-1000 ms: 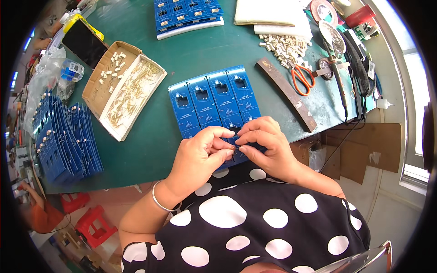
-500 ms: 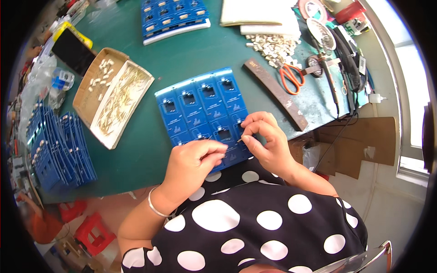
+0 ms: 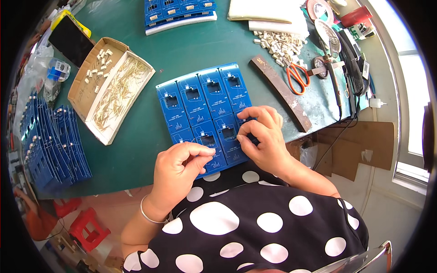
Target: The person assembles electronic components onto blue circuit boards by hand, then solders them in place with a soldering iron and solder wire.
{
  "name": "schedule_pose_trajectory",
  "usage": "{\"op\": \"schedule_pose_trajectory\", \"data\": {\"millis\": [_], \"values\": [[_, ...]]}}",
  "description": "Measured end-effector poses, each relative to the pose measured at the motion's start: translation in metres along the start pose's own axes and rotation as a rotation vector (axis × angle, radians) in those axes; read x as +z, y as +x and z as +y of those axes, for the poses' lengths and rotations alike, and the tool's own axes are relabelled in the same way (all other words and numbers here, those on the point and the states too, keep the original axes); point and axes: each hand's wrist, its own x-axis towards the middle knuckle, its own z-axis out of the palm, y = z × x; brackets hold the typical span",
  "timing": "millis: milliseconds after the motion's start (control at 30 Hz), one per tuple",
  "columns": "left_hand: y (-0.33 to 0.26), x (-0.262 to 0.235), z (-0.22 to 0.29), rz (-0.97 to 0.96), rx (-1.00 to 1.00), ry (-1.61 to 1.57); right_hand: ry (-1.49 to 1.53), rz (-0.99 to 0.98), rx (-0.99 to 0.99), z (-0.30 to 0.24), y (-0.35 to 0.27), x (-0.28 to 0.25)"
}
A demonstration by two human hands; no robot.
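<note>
A blue circuit board panel (image 3: pixel 200 108), divided into repeated sections with square cutouts, lies on the green table before me. My left hand (image 3: pixel 180 170) hovers over its lower left part, thumb and forefinger pinched together. Whatever sits between those fingertips is too small to make out. At the panel's right edge is my right hand (image 3: pixel 265 139), its thumb and forefinger drawn close together and the other fingers curled. I cannot make out what, if anything, it holds. Both hands cover some of the lower sections.
Left of the panel stands a cardboard box (image 3: pixel 107 91) with thin metal pins and small white connectors. Stacked blue boards (image 3: pixel 57 145) fill the far left. To the right are a rusty metal bar (image 3: pixel 280 93), orange-handled scissors (image 3: pixel 298 79), a connector pile (image 3: pixel 282 45) and a soldering iron (image 3: pixel 334 86).
My left hand has moved left and slightly down, away from my right hand. The right hand has risen slightly along the panel's edge. The whole view has shifted a little.
</note>
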Motion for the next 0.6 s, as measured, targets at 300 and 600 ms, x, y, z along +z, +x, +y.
{"op": "schedule_pose_trajectory", "data": {"millis": [300,600], "values": [[-0.0011,-0.0043,-0.0035,-0.063,0.012,0.045,-0.106,0.014,-0.059,-0.0012,0.0039,0.004],[-0.0002,-0.0011,-0.0053,-0.024,0.04,0.023,-0.19,-0.049,-0.139,-0.005,0.0112,-0.0033]]}}
